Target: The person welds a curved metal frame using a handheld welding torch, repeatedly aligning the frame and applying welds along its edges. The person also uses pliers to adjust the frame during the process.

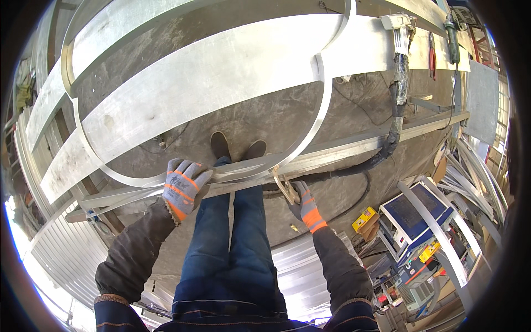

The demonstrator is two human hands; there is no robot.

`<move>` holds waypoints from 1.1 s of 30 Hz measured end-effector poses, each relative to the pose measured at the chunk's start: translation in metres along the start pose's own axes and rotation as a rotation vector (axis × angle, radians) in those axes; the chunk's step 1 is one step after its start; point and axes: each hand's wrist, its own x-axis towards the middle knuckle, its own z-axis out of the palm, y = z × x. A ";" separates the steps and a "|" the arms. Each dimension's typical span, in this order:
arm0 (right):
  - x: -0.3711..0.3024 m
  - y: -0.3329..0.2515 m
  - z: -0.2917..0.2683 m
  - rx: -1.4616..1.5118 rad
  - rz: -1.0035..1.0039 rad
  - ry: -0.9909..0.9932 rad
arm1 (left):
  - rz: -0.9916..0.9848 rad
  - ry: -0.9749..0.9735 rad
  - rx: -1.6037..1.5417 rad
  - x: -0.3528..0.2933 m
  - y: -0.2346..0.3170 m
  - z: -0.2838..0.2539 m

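My left hand (pixel 185 187), in a grey glove with orange bands, is closed over a curved flat metal strip (pixel 307 133) where it lies along a straight metal beam (pixel 315 159). The strip bows away from me in a wide loop, crossing a large pale metal plate (pixel 215 72). In my right hand (pixel 307 207), gloved alike, are the handles of a metal clamp (pixel 285 190). Its jaws reach up to the strip and the beam's near edge; whether they grip tightly I cannot tell.
A welding torch (pixel 401 41) with a wrapped cable rests on the plate's right part, beside red-handled pliers (pixel 432 55). A blue-and-white machine (pixel 412 213) stands at the right near loose metal strips (pixel 470 177). My shoes (pixel 220 146) are beyond the beam.
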 end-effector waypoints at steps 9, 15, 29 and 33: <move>-0.002 0.012 0.016 -0.028 -0.041 0.097 | -0.038 -0.029 0.027 -0.005 -0.003 0.006; 0.000 0.022 0.020 0.172 0.238 -0.061 | -0.047 -0.047 0.023 -0.005 -0.005 0.008; -0.007 -0.004 0.016 0.054 -0.028 0.140 | -0.031 -0.011 -0.017 -0.007 0.000 0.013; -0.004 0.005 0.010 0.097 0.044 0.049 | -0.041 -0.023 -0.024 -0.006 0.000 0.012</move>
